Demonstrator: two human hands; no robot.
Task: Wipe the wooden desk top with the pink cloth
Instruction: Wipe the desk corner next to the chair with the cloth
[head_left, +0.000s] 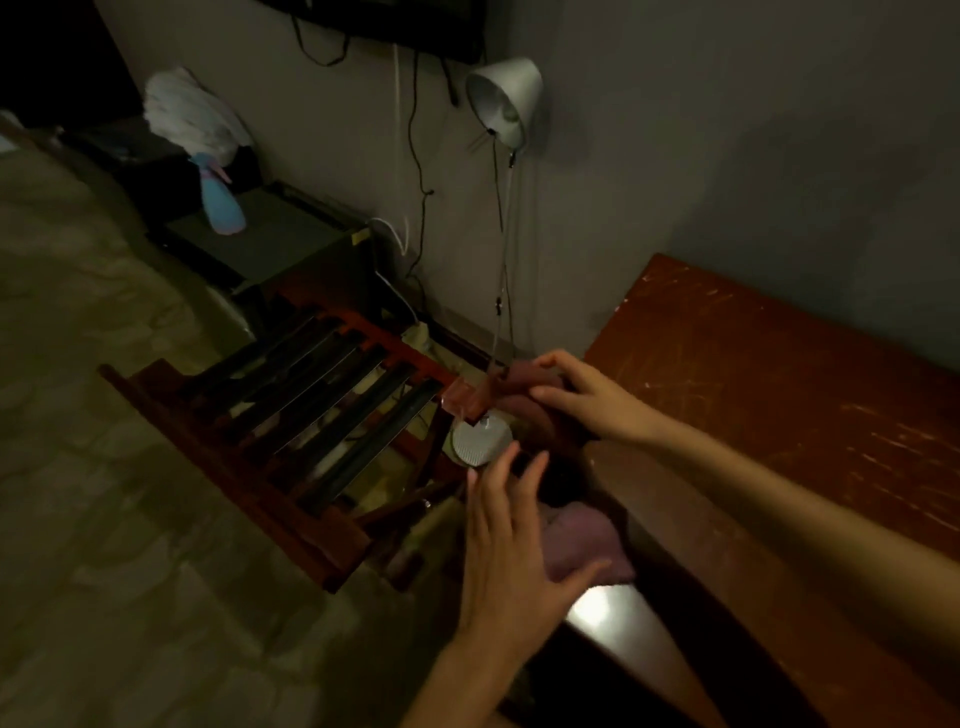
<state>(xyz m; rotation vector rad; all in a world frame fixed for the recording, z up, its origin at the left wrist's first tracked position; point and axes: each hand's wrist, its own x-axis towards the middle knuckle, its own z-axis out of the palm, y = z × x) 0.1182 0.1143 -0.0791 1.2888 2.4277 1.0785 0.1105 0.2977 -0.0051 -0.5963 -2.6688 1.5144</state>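
Observation:
The wooden desk top is reddish brown and scratched, and fills the right side. At its left end lies a bunched pink cloth. My right hand reaches across the desk corner and pinches this bunch between thumb and forefinger. More pink fabric lies lower down by the desk's near left edge; I cannot tell whether it is the same cloth. My left hand hovers over that fabric with fingers spread and straight, holding nothing.
A lamp with a white shade stands on a round white base just left of my hands. A slatted wooden rack sits to the left, a bed beyond it. Cables hang down the wall. A blue spray bottle stands at the back.

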